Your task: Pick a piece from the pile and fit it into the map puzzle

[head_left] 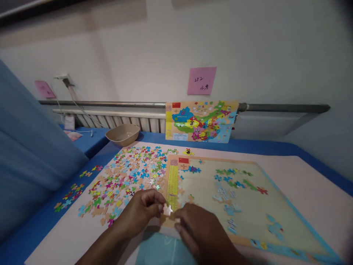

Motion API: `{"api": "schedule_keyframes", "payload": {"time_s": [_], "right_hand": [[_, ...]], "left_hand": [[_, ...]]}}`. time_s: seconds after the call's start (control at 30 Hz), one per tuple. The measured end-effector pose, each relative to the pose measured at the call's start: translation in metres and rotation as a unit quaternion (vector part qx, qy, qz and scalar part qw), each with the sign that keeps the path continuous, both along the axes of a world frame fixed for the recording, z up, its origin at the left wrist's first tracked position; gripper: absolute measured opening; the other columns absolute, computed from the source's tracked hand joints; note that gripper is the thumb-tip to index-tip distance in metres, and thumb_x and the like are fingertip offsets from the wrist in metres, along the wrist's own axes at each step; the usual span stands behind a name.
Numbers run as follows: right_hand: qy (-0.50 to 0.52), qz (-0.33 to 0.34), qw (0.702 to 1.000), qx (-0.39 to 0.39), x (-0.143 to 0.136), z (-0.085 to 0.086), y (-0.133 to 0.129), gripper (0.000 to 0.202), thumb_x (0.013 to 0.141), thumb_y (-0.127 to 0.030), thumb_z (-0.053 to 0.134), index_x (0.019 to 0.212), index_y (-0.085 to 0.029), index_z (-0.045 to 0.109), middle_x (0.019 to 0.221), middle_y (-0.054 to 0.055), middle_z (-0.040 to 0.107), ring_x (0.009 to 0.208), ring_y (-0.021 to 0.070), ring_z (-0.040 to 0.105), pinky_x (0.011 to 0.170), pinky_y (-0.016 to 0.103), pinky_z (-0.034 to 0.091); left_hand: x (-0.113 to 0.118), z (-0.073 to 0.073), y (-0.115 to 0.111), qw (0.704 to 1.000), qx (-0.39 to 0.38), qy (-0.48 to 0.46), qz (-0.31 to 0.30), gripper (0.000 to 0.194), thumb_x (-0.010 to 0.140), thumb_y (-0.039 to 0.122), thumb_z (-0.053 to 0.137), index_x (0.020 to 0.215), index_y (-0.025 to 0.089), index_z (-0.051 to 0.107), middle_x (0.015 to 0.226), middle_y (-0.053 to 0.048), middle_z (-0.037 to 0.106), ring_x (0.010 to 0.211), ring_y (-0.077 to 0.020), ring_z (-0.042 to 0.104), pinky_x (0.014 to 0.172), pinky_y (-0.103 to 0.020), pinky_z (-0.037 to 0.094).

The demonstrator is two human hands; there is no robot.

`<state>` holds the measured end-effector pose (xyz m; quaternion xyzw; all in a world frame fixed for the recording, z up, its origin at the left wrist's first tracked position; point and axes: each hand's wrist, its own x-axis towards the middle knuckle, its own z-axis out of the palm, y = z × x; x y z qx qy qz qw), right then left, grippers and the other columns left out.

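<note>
My left hand (143, 209) and my right hand (197, 228) meet at the near left corner of a puzzle board (275, 221). Between their fingertips is a small pale puzzle piece (167, 210), pinched by the left hand's fingers, with the right hand's fingers touching it from the right. The board is mostly bare, with a red flag and a yellow strip (172, 184) along its left edge and a few placed pieces in green, blue and red. A wide scatter of loose colourful pieces (124, 176) lies left of the board.
A reference map picture (201, 121) leans against the wall rail behind the board. A tan bowl (122, 134) stands at the back left. More stray pieces (67, 197) lie on the blue mat at the left. A pink note (201, 80) hangs on the wall.
</note>
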<state>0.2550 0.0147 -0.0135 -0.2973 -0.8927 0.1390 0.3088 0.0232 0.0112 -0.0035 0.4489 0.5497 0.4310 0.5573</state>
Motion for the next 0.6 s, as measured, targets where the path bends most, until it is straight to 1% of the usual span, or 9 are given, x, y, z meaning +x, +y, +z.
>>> {"api": "schedule_keyframes", "payload": {"time_s": [0.03, 0.07, 0.17, 0.23, 0.3, 0.4, 0.47, 0.53, 0.6], "right_hand": [[0.035, -0.015, 0.998, -0.054, 0.01, 0.0, 0.007, 0.017, 0.095, -0.013, 0.059, 0.107, -0.022, 0.066, 0.087, 0.0, 0.065, 0.077, 0.0191, 0.063, 0.065, 0.032, 0.044], [0.053, -0.017, 0.996, -0.067, 0.017, 0.0, 0.011, 0.02, 0.093, -0.012, 0.061, 0.11, -0.022, 0.064, 0.091, 0.001, 0.065, 0.08, 0.0196, 0.063, 0.065, 0.032, 0.044], [0.049, -0.011, 0.998, -0.04, 0.024, -0.004, 0.012, 0.05, 0.084, -0.005, 0.075, 0.127, -0.024, 0.056, 0.107, 0.003, 0.068, 0.094, 0.0239, 0.064, 0.074, 0.035, 0.047], [0.033, -0.01, 0.999, -0.006, 0.024, -0.006, 0.009, 0.067, 0.075, 0.0, 0.081, 0.129, -0.026, 0.052, 0.113, 0.002, 0.068, 0.098, 0.0266, 0.064, 0.081, 0.038, 0.048], [0.03, -0.011, 0.999, 0.025, 0.028, -0.005, 0.01, 0.061, 0.079, -0.002, 0.08, 0.127, -0.026, 0.052, 0.112, 0.002, 0.069, 0.098, 0.0274, 0.064, 0.082, 0.04, 0.049], [0.056, -0.03, 0.996, 0.061, 0.042, 0.003, 0.021, 0.026, 0.101, -0.015, 0.062, 0.125, -0.024, 0.056, 0.107, 0.003, 0.068, 0.095, 0.0249, 0.064, 0.078, 0.038, 0.051], [0.085, -0.055, 0.993, 0.059, 0.051, 0.008, 0.03, 0.014, 0.109, -0.021, 0.055, 0.122, -0.025, 0.058, 0.104, 0.003, 0.066, 0.092, 0.0215, 0.064, 0.077, 0.035, 0.051], [0.093, -0.06, 0.992, 0.055, 0.056, 0.009, 0.034, 0.012, 0.11, -0.023, 0.055, 0.121, -0.025, 0.059, 0.105, 0.002, 0.065, 0.093, 0.0205, 0.064, 0.079, 0.034, 0.051], [0.065, -0.037, 0.996, 0.054, 0.055, 0.005, 0.033, 0.02, 0.106, -0.019, 0.061, 0.125, -0.024, 0.058, 0.108, 0.003, 0.067, 0.096, 0.023, 0.064, 0.081, 0.037, 0.051]], "left_hand": [[0.003, 0.002, -0.002, 1.0, 0.0, -0.002, -0.005, 0.027, 0.064, 0.04, 0.085, 0.08, 0.02, 0.078, 0.071, -0.002, 0.072, 0.062, -0.0137, 0.062, 0.064, -0.028, 0.046], [0.006, 0.004, -0.004, 1.0, -0.001, -0.001, -0.011, 0.026, 0.065, 0.039, 0.084, 0.081, 0.019, 0.077, 0.072, -0.001, 0.071, 0.063, -0.0134, 0.062, 0.064, -0.028, 0.046], [0.017, 0.011, -0.008, 1.0, -0.003, 0.012, -0.027, 0.023, 0.069, 0.035, 0.08, 0.083, 0.018, 0.075, 0.074, 0.0, 0.069, 0.064, -0.0122, 0.061, 0.065, -0.027, 0.045], [0.024, 0.014, -0.009, 0.999, -0.003, 0.025, -0.027, 0.023, 0.069, 0.035, 0.077, 0.082, 0.017, 0.073, 0.072, 0.001, 0.067, 0.064, -0.0113, 0.057, 0.064, -0.026, 0.042], [0.03, 0.016, -0.008, 0.999, -0.005, 0.036, -0.023, 0.024, 0.068, 0.036, 0.075, 0.082, 0.017, 0.072, 0.072, 0.001, 0.065, 0.065, -0.0109, 0.054, 0.064, -0.026, 0.039], [0.037, 0.019, -0.002, 0.998, 0.001, 0.052, -0.016, 0.025, 0.067, 0.039, 0.071, 0.081, 0.017, 0.071, 0.073, 0.001, 0.065, 0.066, -0.0116, 0.053, 0.066, -0.027, 0.039], [0.04, 0.022, 0.002, 0.997, 0.015, 0.075, -0.012, 0.026, 0.068, 0.041, 0.069, 0.08, 0.018, 0.071, 0.072, 0.001, 0.063, 0.067, -0.012, 0.051, 0.066, -0.027, 0.038], [0.043, 0.025, 0.003, 0.995, 0.027, 0.099, -0.012, 0.026, 0.07, 0.042, 0.067, 0.079, 0.018, 0.071, 0.071, 0.002, 0.061, 0.066, -0.0119, 0.049, 0.065, -0.027, 0.035], [0.047, 0.026, 0.003, 0.993, 0.027, 0.111, -0.016, 0.027, 0.07, 0.044, 0.065, 0.079, 0.018, 0.07, 0.071, 0.002, 0.06, 0.066, -0.0119, 0.047, 0.064, -0.027, 0.033]]}}
